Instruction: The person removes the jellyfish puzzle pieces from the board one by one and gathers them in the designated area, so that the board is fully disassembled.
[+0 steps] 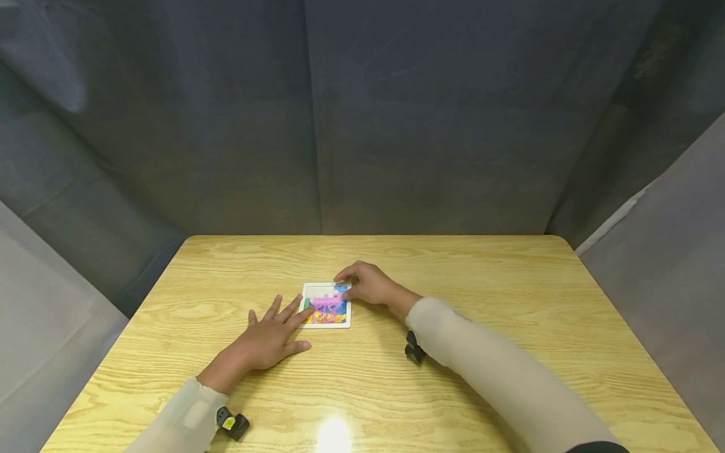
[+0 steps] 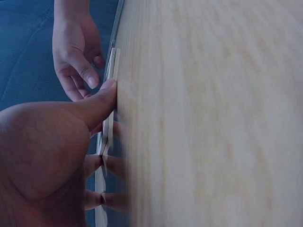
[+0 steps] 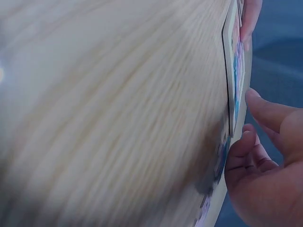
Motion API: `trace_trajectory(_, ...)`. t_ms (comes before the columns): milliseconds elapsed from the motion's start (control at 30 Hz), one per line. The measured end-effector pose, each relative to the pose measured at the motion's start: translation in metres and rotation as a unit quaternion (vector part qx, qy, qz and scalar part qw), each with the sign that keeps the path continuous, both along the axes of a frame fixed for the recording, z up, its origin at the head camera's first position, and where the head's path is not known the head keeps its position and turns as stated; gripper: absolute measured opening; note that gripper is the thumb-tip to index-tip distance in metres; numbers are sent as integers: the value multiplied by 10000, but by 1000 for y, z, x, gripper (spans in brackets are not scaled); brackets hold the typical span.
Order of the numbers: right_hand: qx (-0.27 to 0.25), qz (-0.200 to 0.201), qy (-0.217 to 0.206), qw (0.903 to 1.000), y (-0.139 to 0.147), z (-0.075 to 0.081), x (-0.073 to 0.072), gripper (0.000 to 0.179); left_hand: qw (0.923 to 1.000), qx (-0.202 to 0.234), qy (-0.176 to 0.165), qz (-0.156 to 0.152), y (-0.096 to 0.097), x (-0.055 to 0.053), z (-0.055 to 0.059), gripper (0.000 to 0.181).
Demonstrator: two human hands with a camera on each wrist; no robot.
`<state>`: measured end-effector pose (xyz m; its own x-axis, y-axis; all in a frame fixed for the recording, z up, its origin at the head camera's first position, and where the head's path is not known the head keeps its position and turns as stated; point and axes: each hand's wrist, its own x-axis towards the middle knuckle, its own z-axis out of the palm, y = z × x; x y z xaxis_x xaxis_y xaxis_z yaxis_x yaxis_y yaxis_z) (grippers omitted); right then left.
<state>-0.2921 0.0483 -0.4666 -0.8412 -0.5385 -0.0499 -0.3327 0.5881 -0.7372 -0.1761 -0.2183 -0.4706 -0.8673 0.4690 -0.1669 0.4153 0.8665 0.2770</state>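
A bright picture lies flat on the desk, between the person's two hands. The left hand has its fingers spread out straight, with fingertips on the picture's left side. The right hand bends its fingers at the right side; whether it pinches anything, one cannot tell.

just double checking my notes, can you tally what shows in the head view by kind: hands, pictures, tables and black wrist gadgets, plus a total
Hands: 2, left hand and right hand
Pictures: 1, white-bordered picture
Tables: 1, wooden table
Black wrist gadgets: 2, left gadget and right gadget
Total: 6
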Motion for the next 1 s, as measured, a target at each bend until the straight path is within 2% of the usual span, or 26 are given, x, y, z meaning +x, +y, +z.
trace_trajectory(300, 259, 483, 98, 9985, -9, 2, 3, 34, 10000, -19, -11, 8, -1, 0, -1, 75)
trace_trajectory(600, 410, 232, -225, 9986, -14, 6, 10, 24, 10000, -20, -11, 28, 0, 2, 2, 74)
trace_trajectory(1000, 584, 314, -180, 9976, -18, 3, 7, 16, 10000, 50, 10, 6, -1, 2, -1, 74)
